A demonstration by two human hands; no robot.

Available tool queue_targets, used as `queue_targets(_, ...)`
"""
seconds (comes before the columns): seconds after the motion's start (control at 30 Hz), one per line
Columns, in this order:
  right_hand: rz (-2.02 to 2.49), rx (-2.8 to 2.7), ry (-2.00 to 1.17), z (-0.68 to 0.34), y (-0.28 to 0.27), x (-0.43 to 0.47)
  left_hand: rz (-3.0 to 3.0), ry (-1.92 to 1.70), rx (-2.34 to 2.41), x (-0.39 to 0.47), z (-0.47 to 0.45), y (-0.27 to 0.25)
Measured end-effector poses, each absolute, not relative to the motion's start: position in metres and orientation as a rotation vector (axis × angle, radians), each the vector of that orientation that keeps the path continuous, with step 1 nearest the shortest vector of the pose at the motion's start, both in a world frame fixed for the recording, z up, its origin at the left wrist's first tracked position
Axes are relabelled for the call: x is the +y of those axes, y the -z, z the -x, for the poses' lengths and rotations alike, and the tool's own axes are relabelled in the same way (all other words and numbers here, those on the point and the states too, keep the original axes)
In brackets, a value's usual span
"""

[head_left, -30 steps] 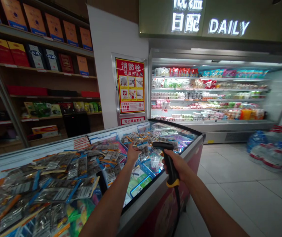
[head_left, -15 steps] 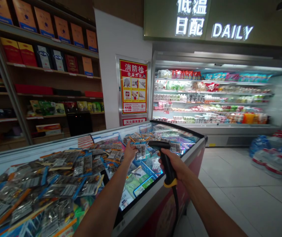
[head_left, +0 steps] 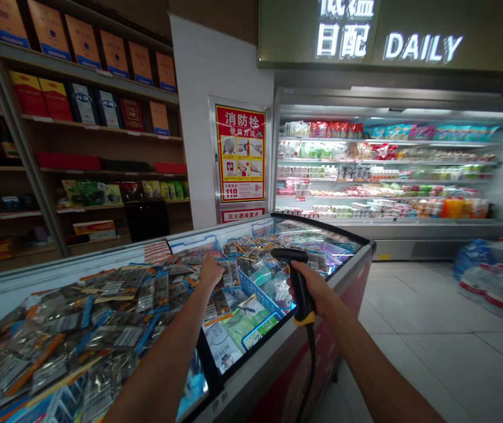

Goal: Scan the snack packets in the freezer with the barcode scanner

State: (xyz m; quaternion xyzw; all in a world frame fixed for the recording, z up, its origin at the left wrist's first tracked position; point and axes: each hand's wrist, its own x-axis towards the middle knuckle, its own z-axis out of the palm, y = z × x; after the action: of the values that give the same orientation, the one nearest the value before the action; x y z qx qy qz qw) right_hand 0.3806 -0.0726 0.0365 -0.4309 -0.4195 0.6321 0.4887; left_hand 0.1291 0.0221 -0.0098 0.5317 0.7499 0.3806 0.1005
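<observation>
My right hand [head_left: 315, 288] is wrapped round the grip of a black and yellow barcode scanner [head_left: 303, 294], whose head points left over the chest freezer [head_left: 273, 346]. A cable hangs from the scanner's lower end. My left hand [head_left: 211, 271] reaches over the freezer, its fingers closed at the edge of a clear snack packet [head_left: 230, 272] with a printed label; the fingertips are partly hidden. Left of that arm lies a wide heap of similar packets [head_left: 114, 288] with blue and orange edges. More packets [head_left: 251, 247] lie beyond my left hand.
A blue basket [head_left: 258, 294] and green-and-white bags [head_left: 247, 320] are inside the freezer. Shelves of boxes [head_left: 110, 108] stand at the left, a lit refrigerated display [head_left: 384, 176] at the back. Wrapped water bottles [head_left: 493, 282] stand on the floor at right.
My left hand has moved left, and the packet at its fingers has shifted left with it. The scanner stays in my right hand, slightly further right in view.
</observation>
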Motion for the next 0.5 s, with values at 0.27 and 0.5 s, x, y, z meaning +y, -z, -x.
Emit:
queue_targets(0.27, 1.054, -0.971, -1.56, -0.384, -0.031, -0.064, -1.782, -0.887, 2.406, 0.016, -0.121, 0.0)
queue_targets(0.5, 1.024, -0.95, -1.573, -0.393, -0.026, -0.052, -1.975, -0.87, 2.409, 0.027, -0.153, -0.003)
